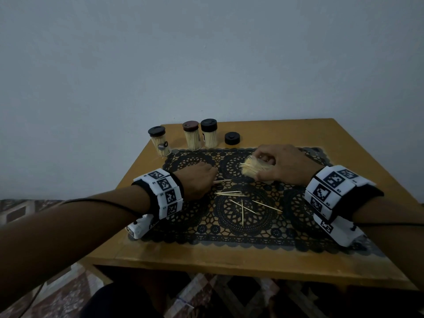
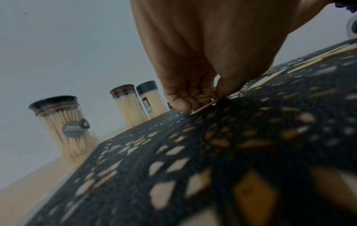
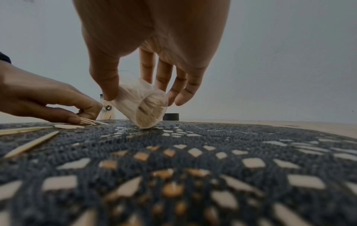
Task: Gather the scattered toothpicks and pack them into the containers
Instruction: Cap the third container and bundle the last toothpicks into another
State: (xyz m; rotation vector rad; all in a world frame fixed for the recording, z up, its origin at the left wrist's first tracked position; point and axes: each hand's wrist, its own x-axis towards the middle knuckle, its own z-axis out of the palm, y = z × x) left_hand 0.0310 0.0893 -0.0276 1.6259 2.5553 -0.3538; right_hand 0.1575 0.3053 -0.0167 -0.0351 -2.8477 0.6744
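Your right hand (image 1: 283, 165) grips the tilted open container (image 3: 142, 107); your left hand (image 1: 197, 180) pinches a few toothpicks (image 1: 221, 181) on the lace mat (image 1: 296, 216). They are light, stiff and sharp-tipped (roll easily): pinch mid-shaft, aligned.

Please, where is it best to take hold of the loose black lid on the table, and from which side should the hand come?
Grip the black lid by its round side wall, thumb against fingers, coming from above. It lies flat and low on the table, apart from the capped containers.
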